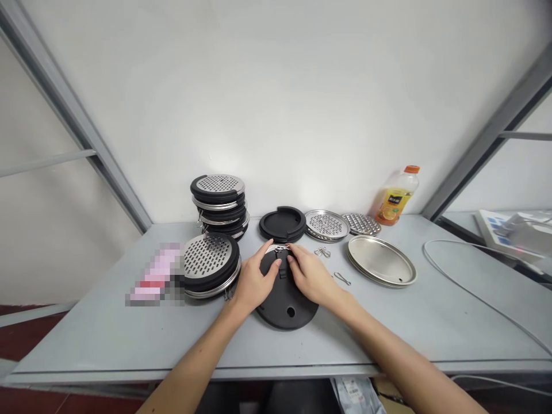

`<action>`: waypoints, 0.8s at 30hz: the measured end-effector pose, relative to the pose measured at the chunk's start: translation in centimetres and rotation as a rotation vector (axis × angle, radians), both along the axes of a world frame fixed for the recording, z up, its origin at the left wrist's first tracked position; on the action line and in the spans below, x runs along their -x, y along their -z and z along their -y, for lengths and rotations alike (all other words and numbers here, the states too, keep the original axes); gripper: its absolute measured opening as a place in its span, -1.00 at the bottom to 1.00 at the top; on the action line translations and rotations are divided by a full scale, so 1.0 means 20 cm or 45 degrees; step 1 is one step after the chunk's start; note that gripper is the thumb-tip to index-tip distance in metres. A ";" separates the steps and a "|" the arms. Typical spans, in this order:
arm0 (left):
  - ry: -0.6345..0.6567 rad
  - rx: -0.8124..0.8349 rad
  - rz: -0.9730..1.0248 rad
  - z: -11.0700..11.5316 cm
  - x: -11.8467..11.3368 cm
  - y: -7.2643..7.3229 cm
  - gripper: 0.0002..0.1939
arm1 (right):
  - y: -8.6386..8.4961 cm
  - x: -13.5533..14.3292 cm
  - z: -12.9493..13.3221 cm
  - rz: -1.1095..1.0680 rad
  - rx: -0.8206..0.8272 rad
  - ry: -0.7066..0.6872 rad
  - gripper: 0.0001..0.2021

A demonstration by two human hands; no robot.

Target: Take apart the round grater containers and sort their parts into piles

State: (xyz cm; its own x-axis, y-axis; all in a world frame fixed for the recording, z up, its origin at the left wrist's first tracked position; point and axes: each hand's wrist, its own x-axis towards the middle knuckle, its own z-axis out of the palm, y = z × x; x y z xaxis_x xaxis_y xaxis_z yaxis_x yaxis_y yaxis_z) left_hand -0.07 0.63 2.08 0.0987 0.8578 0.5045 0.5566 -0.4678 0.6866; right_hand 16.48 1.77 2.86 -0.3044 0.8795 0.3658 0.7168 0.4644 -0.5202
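Head view centres on a smooth black disc (276, 307), lying on the near middle of the table (194, 345). Left hand (254, 282) and right hand (313, 277) curve over its far edge from either side, thumbs angled inward beside a raised tab; whether either pinches the bent wire clip (282, 248) there, I cannot tell. Left sit slotted-metal graters (207, 257) with black rims; right, shiny shallow metal plates (382, 260). Fingers cover part of the disc's far edge; pixelation blurs a pinkish item (157, 273) at left.
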 end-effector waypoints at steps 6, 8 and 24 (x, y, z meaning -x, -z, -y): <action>0.096 0.058 0.055 -0.01 0.00 0.03 -0.62 | 0.03 0.02 0.01 -0.005 0.031 0.025 -0.69; 0.107 0.045 0.064 -0.01 0.00 0.04 -0.62 | 0.02 0.02 0.02 0.022 0.026 0.030 -0.69; -0.015 0.093 0.021 -0.02 0.01 0.04 -0.55 | 0.07 0.03 -0.01 -0.083 -0.104 0.120 -0.56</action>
State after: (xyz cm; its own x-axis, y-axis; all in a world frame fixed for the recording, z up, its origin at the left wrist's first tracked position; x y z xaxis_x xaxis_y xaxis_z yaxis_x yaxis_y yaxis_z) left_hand -0.21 1.01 1.30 0.0806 0.8934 0.4420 0.5497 -0.4098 0.7279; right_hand 15.84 2.07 1.42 -0.1951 0.8695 0.4537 0.7249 0.4394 -0.5305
